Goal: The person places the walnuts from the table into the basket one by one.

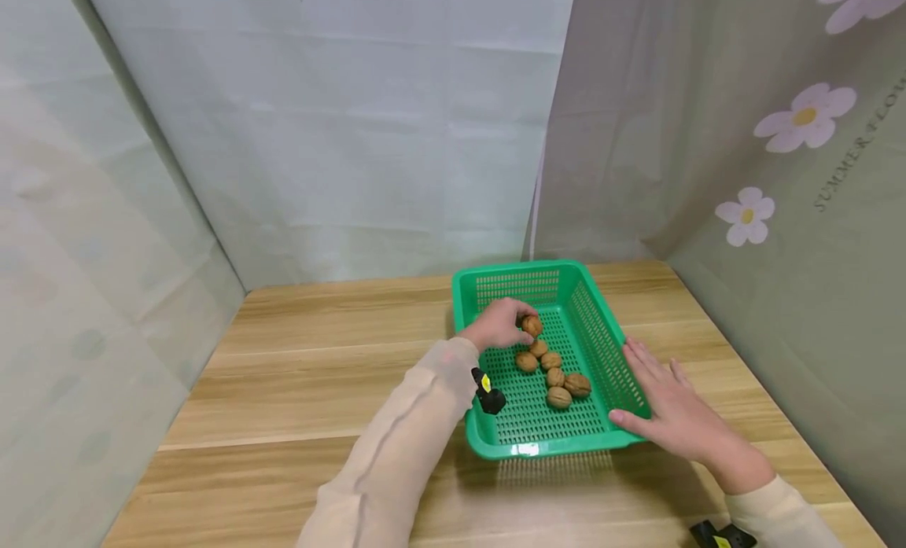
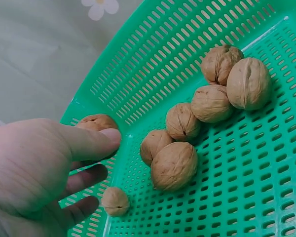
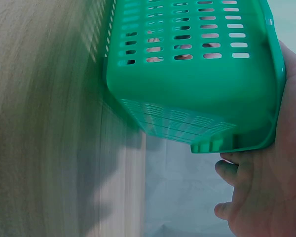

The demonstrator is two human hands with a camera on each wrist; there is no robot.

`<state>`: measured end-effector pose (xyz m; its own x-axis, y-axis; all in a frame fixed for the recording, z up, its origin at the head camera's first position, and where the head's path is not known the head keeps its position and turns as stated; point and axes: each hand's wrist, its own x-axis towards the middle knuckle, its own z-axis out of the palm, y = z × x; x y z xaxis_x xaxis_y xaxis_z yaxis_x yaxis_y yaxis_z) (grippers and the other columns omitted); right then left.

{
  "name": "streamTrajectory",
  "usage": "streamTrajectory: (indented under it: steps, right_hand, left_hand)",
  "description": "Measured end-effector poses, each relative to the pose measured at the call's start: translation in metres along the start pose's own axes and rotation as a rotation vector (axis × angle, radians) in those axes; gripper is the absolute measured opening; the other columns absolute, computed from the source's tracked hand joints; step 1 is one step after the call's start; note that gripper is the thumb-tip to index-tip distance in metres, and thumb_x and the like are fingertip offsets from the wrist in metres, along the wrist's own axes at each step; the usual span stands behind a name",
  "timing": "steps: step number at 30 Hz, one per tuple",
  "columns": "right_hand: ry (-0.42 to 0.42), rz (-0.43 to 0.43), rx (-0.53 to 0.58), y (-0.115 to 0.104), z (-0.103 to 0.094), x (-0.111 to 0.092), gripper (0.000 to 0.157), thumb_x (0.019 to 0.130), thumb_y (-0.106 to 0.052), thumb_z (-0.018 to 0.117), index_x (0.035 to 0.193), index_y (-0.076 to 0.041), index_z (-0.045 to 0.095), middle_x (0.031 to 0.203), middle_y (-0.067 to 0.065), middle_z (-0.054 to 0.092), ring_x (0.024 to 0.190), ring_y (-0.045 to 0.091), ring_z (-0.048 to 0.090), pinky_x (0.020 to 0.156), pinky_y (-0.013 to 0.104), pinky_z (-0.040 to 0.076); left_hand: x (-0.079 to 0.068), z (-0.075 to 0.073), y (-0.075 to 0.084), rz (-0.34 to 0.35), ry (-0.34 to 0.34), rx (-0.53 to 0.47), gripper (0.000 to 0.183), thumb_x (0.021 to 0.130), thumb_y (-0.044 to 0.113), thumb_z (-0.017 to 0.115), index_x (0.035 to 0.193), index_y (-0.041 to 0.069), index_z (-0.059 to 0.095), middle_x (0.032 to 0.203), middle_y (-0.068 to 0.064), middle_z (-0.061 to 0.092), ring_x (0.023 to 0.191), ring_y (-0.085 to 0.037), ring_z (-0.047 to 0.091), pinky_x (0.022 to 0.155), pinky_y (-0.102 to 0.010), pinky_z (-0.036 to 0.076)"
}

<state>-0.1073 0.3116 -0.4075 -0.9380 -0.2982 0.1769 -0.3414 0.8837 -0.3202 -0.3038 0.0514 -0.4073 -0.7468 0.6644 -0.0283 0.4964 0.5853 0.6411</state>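
Note:
Several brown walnuts [image 1: 559, 398] lie on the floor of a green plastic basket [image 1: 545, 451]. My left hand [image 1: 498, 325] reaches over the basket's left side and pinches one walnut [image 2: 96, 121] between thumb and fingers. Below those fingers, a smaller walnut [image 2: 115, 201] lies apart from the cluster in the left wrist view. At the basket's right rim, my right hand [image 1: 675, 410] rests with extended fingers along the outside and its thumb over the near corner. From the right wrist, the palm shows against the rim [image 3: 278, 74].
The basket stands on a wood-grain table [image 1: 297, 375], towards its back right. Pale cloth [image 1: 340, 139] hangs behind the table and on both sides, with printed flowers on the right. A small black device [image 1: 488, 392] is strapped at the left wrist.

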Motion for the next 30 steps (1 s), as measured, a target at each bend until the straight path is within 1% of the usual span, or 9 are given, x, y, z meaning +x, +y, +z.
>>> streamTrajectory:
  steps: [4, 9, 15, 19, 23, 27, 30]
  right_hand:
    - [0.002, -0.002, 0.001, 0.0006, 0.0007, -0.0008, 0.095, 0.089, -0.048, 0.064, 0.154, -0.004, 0.011, 0.161, 0.007, 0.003, 0.147, 0.027, 0.004, 0.112, 0.060, -0.004]
    - [0.010, -0.008, 0.005, 0.0007, 0.0004, -0.0014, 0.095, 0.088, -0.048, 0.065, 0.154, -0.003, 0.012, 0.161, 0.007, 0.004, 0.147, 0.026, 0.003, 0.112, 0.061, -0.003]
    - [0.008, -0.008, 0.007, 0.0004, -0.0003, -0.0011, 0.095, 0.088, -0.047, 0.065, 0.154, -0.003, 0.012, 0.161, 0.007, 0.004, 0.147, 0.023, 0.001, 0.112, 0.061, -0.003]
    - [0.008, -0.006, 0.008, 0.0002, -0.0003, -0.0011, 0.095, 0.088, -0.047, 0.065, 0.154, -0.003, 0.012, 0.161, 0.007, 0.004, 0.147, 0.022, 0.001, 0.112, 0.061, -0.003]
    - [0.008, -0.005, 0.011, -0.0001, -0.0004, -0.0012, 0.095, 0.088, -0.047, 0.065, 0.154, -0.003, 0.012, 0.161, 0.007, 0.004, 0.147, 0.023, 0.001, 0.112, 0.061, -0.003]
    - [0.008, -0.004, 0.013, -0.0001, -0.0002, -0.0012, 0.095, 0.088, -0.047, 0.065, 0.154, -0.003, 0.012, 0.161, 0.007, 0.004, 0.147, 0.026, 0.003, 0.112, 0.061, -0.003]
    - [0.010, -0.004, 0.012, 0.0000, 0.0001, -0.0011, 0.095, 0.088, -0.047, 0.065, 0.154, -0.003, 0.011, 0.161, 0.007, 0.005, 0.146, 0.028, 0.005, 0.112, 0.061, -0.003]
  left_hand:
    - [0.0003, 0.0023, -0.0013, -0.011, -0.031, 0.007, 0.051, 0.085, 0.019, 0.076, 0.133, 0.013, 0.059, 0.121, -0.001, 0.064, 0.106, -0.015, 0.060, 0.088, -0.028, 0.049]
    - [0.0003, 0.0035, -0.0011, -0.027, -0.044, -0.009, 0.052, 0.084, 0.018, 0.076, 0.133, 0.014, 0.059, 0.120, -0.001, 0.064, 0.105, -0.016, 0.061, 0.086, -0.027, 0.050]
    - [-0.0011, 0.0041, -0.0009, -0.030, -0.053, 0.017, 0.051, 0.084, 0.017, 0.076, 0.133, 0.015, 0.060, 0.121, -0.001, 0.063, 0.107, -0.017, 0.060, 0.087, -0.027, 0.050]
    - [-0.0008, 0.0042, -0.0015, -0.027, -0.064, 0.026, 0.047, 0.084, 0.017, 0.077, 0.129, 0.013, 0.062, 0.116, 0.000, 0.065, 0.108, -0.019, 0.059, 0.087, -0.028, 0.049]
    - [-0.0004, 0.0040, -0.0008, -0.024, -0.066, 0.030, 0.042, 0.084, 0.016, 0.077, 0.124, 0.011, 0.065, 0.111, 0.002, 0.067, 0.105, -0.017, 0.059, 0.087, -0.028, 0.049]
    - [-0.0016, 0.0032, 0.0008, -0.033, -0.065, 0.019, 0.042, 0.085, 0.016, 0.076, 0.125, 0.011, 0.065, 0.114, 0.002, 0.067, 0.108, -0.017, 0.059, 0.089, -0.028, 0.048]
    - [-0.0032, 0.0017, 0.0018, -0.037, -0.065, -0.013, 0.042, 0.086, 0.014, 0.074, 0.126, 0.010, 0.063, 0.119, -0.002, 0.065, 0.113, -0.021, 0.058, 0.091, -0.029, 0.048]
